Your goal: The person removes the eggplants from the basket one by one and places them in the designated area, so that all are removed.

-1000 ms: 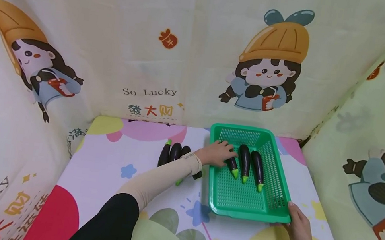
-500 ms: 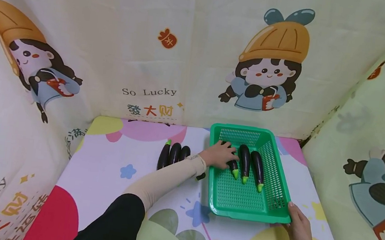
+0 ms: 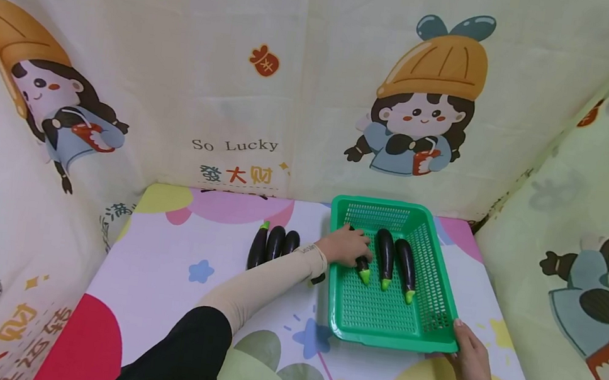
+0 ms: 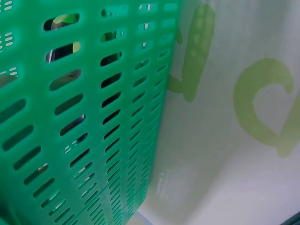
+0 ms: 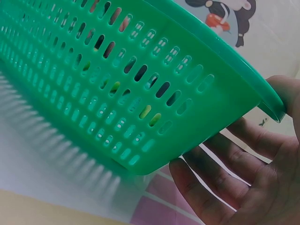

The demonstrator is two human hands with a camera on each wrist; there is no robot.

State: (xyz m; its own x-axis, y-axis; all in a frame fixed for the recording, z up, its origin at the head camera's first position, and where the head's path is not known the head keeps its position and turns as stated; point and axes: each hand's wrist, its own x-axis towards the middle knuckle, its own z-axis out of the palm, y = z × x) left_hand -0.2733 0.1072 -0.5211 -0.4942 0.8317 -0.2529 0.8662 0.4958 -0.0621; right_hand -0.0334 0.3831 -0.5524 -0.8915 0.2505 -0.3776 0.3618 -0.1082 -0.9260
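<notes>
My left hand (image 3: 346, 246) reaches over the basket's left rim, and its curled fingers grip a dark purple eggplant (image 3: 363, 269). That eggplant's green stem end points toward me; its upper part is hidden by the hand. Right beside it in the green plastic basket (image 3: 379, 326) lie a middle eggplant (image 3: 385, 258) and a right-hand eggplant (image 3: 406, 269). At the near right corner, my right hand (image 3: 473, 363) holds the basket rim, thumb on top and fingers below. The right wrist view shows these fingers (image 5: 201, 192) spread beneath the basket wall (image 5: 154, 112).
Several more eggplants (image 3: 275, 243) lie on the patterned tabletop (image 3: 168, 275) left of the basket, partly covered by my left forearm. A printed cloth wall (image 3: 304, 101) stands behind the table, close to the basket's far end. In the left wrist view, the slotted basket wall (image 4: 93, 117) fills the left half.
The left eggplant has shifted slightly left with my left hand, widening the gap to the middle one. My right hand stays on the basket corner.
</notes>
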